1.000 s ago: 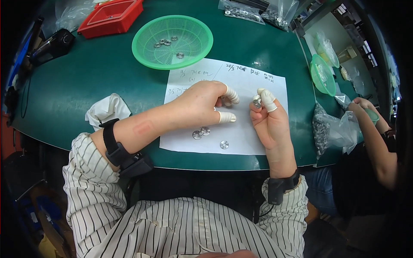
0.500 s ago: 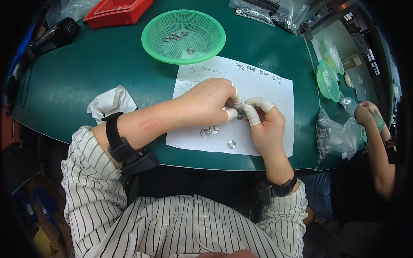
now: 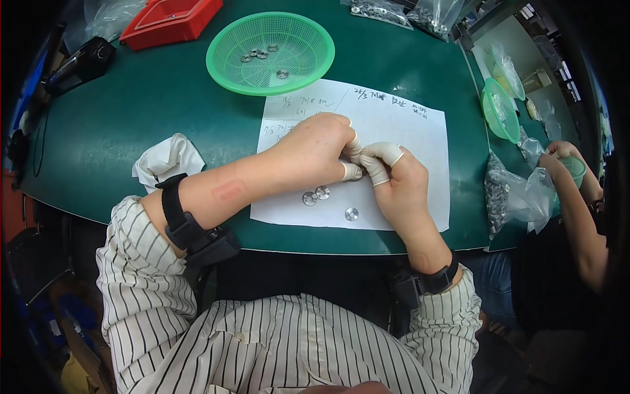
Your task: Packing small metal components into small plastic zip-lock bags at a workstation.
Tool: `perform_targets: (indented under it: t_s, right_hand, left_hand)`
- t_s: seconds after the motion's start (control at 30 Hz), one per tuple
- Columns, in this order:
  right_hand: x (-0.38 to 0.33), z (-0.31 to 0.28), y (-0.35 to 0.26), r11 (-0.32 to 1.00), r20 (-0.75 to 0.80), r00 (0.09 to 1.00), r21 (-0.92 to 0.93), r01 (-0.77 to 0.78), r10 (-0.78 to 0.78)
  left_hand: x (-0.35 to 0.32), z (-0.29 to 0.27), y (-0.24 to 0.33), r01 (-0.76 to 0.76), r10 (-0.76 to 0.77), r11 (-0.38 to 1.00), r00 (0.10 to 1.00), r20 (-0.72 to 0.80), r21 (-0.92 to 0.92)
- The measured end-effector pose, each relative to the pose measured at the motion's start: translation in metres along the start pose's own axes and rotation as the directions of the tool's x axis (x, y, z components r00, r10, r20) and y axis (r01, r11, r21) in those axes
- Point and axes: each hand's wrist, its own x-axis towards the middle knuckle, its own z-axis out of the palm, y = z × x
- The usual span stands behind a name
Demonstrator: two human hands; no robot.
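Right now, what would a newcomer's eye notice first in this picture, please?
Likely the bright green mesh basket, at the top, left of centre. Then the left hand and right hand, in white finger covers, close together over the white paper. Three shiny metal discs lie on it, nearer the person.

Lighting's pretty decent on the white paper (image 3: 423, 157), easily one of the brightest patches, while the green table (image 3: 98, 144) reads way darker. The metal discs (image 3: 347, 215) catch small glints. Below the table edge it goes properly murky, and the co-worker's black top (image 3: 551, 282) basically melts into shadow. Classic fisheye stuff too: black corners, straight lines bowing, far right kinda smeary. Middle's reasonably sharp, tiny detail's mushy.
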Motion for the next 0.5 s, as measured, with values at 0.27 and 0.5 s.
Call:
perform_targets:
  t_s: [0.27, 0.5]
  right_hand:
    - [-0.003, 0.003, 0.008, 0.903, 0.019, 0.955, 0.323, -0.285, 0.295]
    - [0.003, -0.001, 0.007, 0.689, 0.060, 0.880, 0.598, -0.409, 0.471]
  left_hand:
    - [0.001, 0.003, -0.007, -0.081, 0.081, 0.997, 0.997, -0.007, -0.015]
    - [0.001, 0.004, 0.007, -0.049, 0.054, 0.985, 0.998, -0.025, 0.165]
